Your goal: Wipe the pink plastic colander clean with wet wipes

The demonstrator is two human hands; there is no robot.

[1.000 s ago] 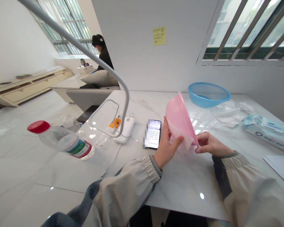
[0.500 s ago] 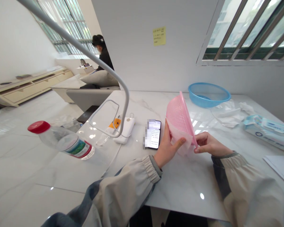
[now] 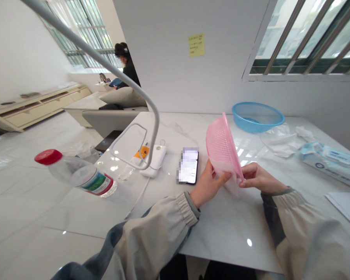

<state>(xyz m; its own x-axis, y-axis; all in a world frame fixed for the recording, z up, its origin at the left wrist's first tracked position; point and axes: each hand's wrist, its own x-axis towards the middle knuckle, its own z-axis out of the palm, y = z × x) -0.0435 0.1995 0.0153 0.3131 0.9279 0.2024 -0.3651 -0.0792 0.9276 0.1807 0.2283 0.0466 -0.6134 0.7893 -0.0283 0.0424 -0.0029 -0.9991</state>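
Observation:
A pink plastic colander is held tilted on its side above the table, its rim facing right. My right hand pinches the lower part of that rim between thumb and fingers. Against the colander's outer wall my left hand presses a thin white wipe, with the thumb over it and the other fingers partly hidden behind. A lit phone lies on the table just left of my left hand.
A blue basin stands at the back right, near crumpled plastic and tissue. At the right lies a wipes pack above white paper. A bottle, white power bank and bent lamp arm occupy the left. A person sits beyond.
My left hand has slid slightly down and right along the colander's outside with the wipe. The colander has tipped a little. My right hand stays at the rim.

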